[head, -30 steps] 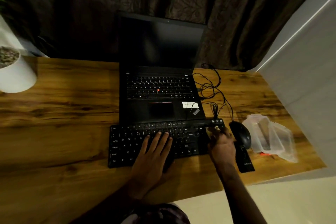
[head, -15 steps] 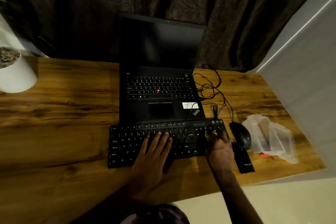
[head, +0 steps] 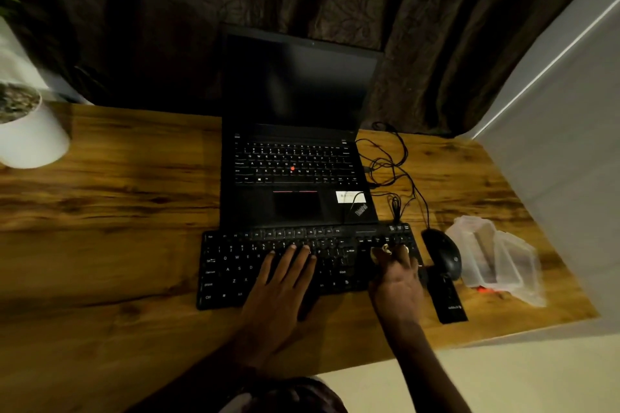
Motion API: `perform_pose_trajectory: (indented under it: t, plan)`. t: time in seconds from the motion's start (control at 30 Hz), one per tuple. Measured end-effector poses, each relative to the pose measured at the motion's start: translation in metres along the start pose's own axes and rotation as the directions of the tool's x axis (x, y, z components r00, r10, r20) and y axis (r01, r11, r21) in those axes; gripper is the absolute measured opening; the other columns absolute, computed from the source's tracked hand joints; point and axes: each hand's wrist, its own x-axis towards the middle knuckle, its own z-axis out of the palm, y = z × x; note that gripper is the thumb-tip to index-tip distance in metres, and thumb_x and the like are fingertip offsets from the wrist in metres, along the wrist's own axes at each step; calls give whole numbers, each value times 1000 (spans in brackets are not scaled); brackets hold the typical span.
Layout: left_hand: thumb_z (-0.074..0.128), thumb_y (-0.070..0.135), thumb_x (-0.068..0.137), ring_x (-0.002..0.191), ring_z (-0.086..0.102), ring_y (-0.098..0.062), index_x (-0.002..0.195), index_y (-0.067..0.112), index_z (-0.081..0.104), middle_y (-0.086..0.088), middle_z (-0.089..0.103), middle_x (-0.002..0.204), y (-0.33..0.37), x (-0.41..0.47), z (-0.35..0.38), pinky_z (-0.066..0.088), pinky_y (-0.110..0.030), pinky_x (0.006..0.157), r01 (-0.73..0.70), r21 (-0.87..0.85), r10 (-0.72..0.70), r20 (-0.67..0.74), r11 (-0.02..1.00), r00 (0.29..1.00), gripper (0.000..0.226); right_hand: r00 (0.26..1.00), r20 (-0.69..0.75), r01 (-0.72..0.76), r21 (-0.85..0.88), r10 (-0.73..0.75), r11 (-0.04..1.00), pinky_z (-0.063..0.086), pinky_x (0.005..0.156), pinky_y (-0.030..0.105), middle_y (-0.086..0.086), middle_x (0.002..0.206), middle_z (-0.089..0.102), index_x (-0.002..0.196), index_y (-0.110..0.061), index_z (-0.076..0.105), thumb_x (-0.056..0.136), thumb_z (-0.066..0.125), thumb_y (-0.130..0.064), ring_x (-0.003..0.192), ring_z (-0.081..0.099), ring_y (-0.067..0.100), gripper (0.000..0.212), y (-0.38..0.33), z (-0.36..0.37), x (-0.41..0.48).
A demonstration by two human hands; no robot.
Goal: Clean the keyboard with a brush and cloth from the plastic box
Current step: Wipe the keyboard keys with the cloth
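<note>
My left hand (head: 278,292) lies flat on the middle of the black keyboard (head: 235,265), fingers straight and close together, the tips resting on the upper rows of keys. My right hand (head: 396,282) is over the right end of the keyboard with the fingers bent down onto the keys. Something small and pale glints at their tips, but it is too blurred for me to tell whether I am pinching anything. The keyboard sits near the front of the wooden table (head: 117,211), its far edge touching the front of the open laptop (head: 295,204), whose screen is dark. Just right of the keyboard is a black mouse (head: 443,253), with a flat black bar (head: 448,300) in front of it. The clear plastic box (head: 496,258) lies further right, near the table's edge. Black cables (head: 389,157) tangle beside the laptop, and a white plant pot (head: 33,141) stands at the far left.
</note>
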Motion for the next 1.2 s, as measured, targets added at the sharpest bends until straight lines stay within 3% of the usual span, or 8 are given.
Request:
perform_pose_trajectory:
  t: [0.17, 0.3, 0.43, 0.6, 0.77, 0.9, 1.0, 1.2]
  plan:
    - [50, 62, 91, 146, 30, -29, 148, 14, 40, -10, 35, 158, 0, -1, 3, 18, -54, 116, 2, 6, -2, -10, 1000, 1000, 75, 986, -25, 165, 8, -164, 986, 41, 90, 31, 20, 124, 57, 114, -17, 69, 74, 75, 2, 111, 57, 38, 45, -14, -1, -5]
    - [62, 54, 88, 148, 26, -28, 150, 15, 33, -8, 31, 159, 0, -1, 5, 17, -54, 117, 23, -15, -23, -3, 1000, 1000, 79, 994, 0, 106, 68, -107, 992, 50, 95, 39, 12, 138, 47, 123, -21, 64, 82, 69, -3, 124, 47, 35, 45, -2, -8, 1]
    - [52, 58, 91, 148, 27, -29, 150, 15, 35, -9, 32, 159, 0, -1, 5, 16, -54, 117, 8, 10, -8, -1, 1000, 1000, 75, 999, 2, 49, 67, -50, 997, 49, 100, 45, 12, 144, 43, 127, -22, 62, 83, 67, -6, 132, 40, 40, 47, -4, -4, 2]
    - [57, 54, 91, 148, 25, -29, 151, 14, 33, -9, 32, 159, -1, -1, 4, 16, -54, 117, 10, 16, -10, -5, 1000, 1000, 76, 996, -18, 91, 56, -90, 994, 53, 94, 46, 18, 138, 47, 123, -18, 64, 81, 69, -4, 125, 47, 40, 45, -4, 2, -1]
    - [55, 57, 90, 146, 29, -29, 150, 14, 36, -9, 33, 158, -1, -2, 3, 17, -54, 116, 6, -1, -6, -29, 1000, 1000, 76, 991, -28, -124, 124, 129, 984, 48, 97, 51, 17, 144, 44, 119, -3, 62, 85, 65, -4, 131, 39, 41, 34, 17, -1, 9]
    - [66, 52, 86, 147, 26, -29, 151, 15, 34, -9, 31, 160, 0, -2, 6, 18, -55, 117, 12, -7, -13, -12, 1000, 1000, 82, 1000, 13, 5, 47, -5, 999, 51, 93, 58, 25, 141, 47, 119, -4, 63, 81, 70, -2, 130, 43, 51, 39, 4, 5, -1]
    - [70, 50, 83, 147, 26, -29, 151, 15, 32, -9, 30, 160, 0, -2, 6, 19, -55, 116, 17, -14, -17, -12, 1000, 1000, 85, 995, -19, 95, 35, -94, 995, 58, 82, 52, 27, 132, 54, 112, -6, 66, 72, 76, 3, 116, 54, 52, 42, 5, 8, -4]
    - [62, 62, 83, 146, 30, -29, 149, 15, 37, -9, 35, 157, 0, -2, 3, 20, -54, 114, 9, -12, -9, -24, 1000, 1000, 85, 997, -1, -76, 64, 76, 995, 48, 101, 51, 13, 154, 33, 130, -18, 59, 91, 61, -12, 138, 34, 40, 39, 16, 1, 6]
